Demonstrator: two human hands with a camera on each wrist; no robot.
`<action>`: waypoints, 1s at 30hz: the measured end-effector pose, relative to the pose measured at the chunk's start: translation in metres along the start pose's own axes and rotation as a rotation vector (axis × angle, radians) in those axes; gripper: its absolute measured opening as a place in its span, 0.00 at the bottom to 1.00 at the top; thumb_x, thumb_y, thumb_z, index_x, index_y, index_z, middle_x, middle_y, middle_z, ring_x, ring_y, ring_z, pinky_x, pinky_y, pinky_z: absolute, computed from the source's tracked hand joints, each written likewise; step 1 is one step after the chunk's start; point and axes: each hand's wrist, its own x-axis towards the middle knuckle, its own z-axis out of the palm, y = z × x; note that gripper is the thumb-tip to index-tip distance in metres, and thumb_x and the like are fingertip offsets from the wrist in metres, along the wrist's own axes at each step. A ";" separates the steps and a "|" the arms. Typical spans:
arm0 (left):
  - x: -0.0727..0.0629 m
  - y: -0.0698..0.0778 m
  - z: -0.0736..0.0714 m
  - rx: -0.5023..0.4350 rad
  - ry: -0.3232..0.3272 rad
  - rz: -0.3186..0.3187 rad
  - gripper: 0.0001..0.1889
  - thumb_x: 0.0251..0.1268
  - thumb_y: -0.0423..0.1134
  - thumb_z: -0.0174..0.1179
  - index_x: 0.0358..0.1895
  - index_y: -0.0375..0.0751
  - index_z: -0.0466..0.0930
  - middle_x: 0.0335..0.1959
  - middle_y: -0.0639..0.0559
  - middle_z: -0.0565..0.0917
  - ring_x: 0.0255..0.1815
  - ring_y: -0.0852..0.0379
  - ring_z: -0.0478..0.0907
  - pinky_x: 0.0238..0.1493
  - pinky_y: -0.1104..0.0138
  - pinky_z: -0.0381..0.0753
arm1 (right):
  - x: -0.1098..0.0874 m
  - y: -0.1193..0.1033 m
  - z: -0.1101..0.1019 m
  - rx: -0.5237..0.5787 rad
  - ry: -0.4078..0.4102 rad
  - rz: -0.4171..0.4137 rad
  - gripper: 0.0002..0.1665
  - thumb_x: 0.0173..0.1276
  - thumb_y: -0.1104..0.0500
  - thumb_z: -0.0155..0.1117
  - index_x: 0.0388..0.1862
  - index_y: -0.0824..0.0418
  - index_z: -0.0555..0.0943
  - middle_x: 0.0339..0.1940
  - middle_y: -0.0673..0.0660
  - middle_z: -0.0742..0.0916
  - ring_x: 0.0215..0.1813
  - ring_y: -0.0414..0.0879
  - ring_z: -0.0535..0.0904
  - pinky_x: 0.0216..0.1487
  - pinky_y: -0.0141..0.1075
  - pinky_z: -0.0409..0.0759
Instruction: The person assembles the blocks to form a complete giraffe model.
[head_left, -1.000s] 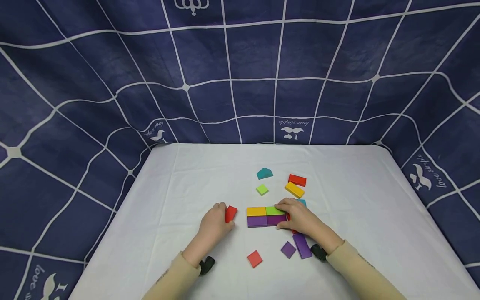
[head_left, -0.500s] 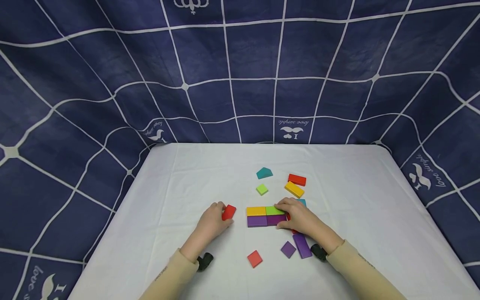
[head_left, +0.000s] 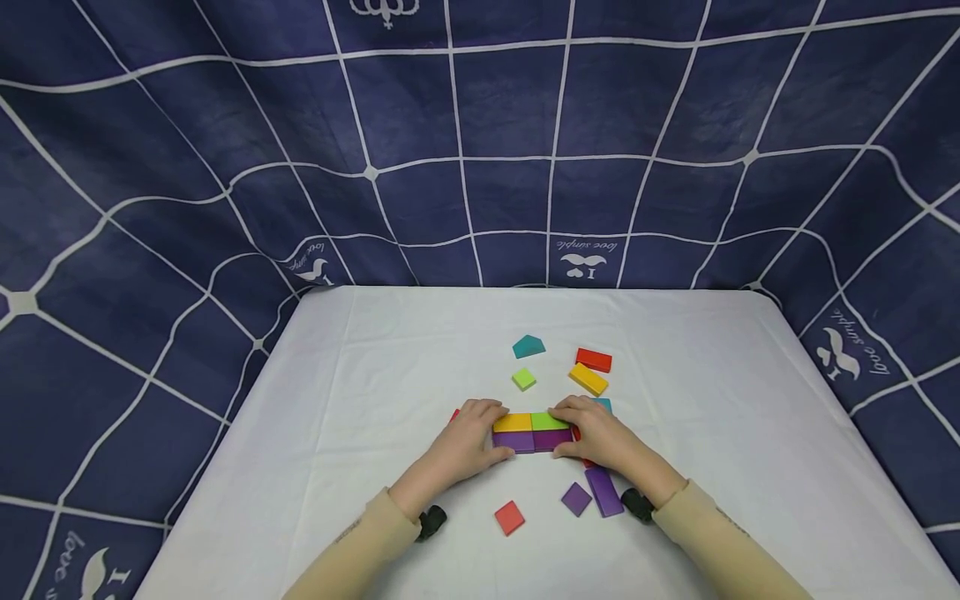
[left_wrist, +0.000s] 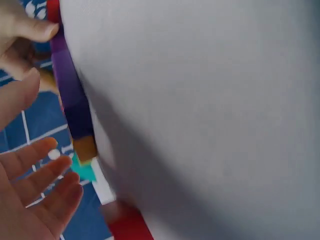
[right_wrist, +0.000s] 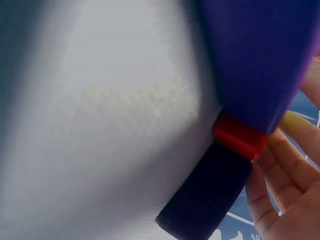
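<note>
One four-block rectangle (head_left: 532, 432) lies on the white cloth (head_left: 390, 350), between the left hand (head_left: 469, 440) and the right hand (head_left: 597, 432). Its far row consists of a yellow block (head_left: 512, 422) at left and a lime-green block (head_left: 550, 421) at right; its near row, of a purple block (head_left: 513, 442) and a dark purple block (head_left: 552, 440). The right hand pinches the rectangle's right end, thumb at the near edge and fingertips at the far edge. The left hand is spread about the left end, thumb apart from the fingers; whether it touches the blocks cannot be told.

Compared with half a second earlier, the left hand has released a red block (head_left: 453, 414) and shifted rightward to the rectangle. That block, now largely hidden behind the hand, lies to the rectangle's left. The right hand and the rectangle show no clear change of position.

Beyond the rectangle are a small lime-green square (head_left: 524, 379) and, farther off, a teal five-sided block (head_left: 529, 347). Beyond its right end, a yellow oblong (head_left: 588, 380) lies just beside a red oblong (head_left: 594, 360). On the near side of the rectangle lie a red square (head_left: 510, 517), a purple square (head_left: 577, 498) and, just beside the latter, a purple oblong (head_left: 604, 492).
</note>
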 end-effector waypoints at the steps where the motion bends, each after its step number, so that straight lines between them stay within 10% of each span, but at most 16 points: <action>1: 0.002 0.002 0.001 0.006 -0.025 0.016 0.33 0.61 0.52 0.68 0.66 0.41 0.73 0.65 0.47 0.75 0.67 0.49 0.69 0.67 0.57 0.74 | 0.000 0.000 0.000 -0.004 0.001 -0.002 0.36 0.54 0.48 0.78 0.60 0.62 0.81 0.54 0.55 0.84 0.57 0.52 0.78 0.62 0.51 0.78; 30: 0.015 0.001 0.005 -0.010 -0.097 0.070 0.29 0.65 0.46 0.66 0.67 0.41 0.74 0.65 0.51 0.77 0.66 0.53 0.72 0.67 0.61 0.74 | 0.001 0.001 0.000 -0.003 0.004 -0.004 0.36 0.54 0.48 0.78 0.60 0.63 0.81 0.54 0.56 0.84 0.59 0.53 0.78 0.64 0.51 0.76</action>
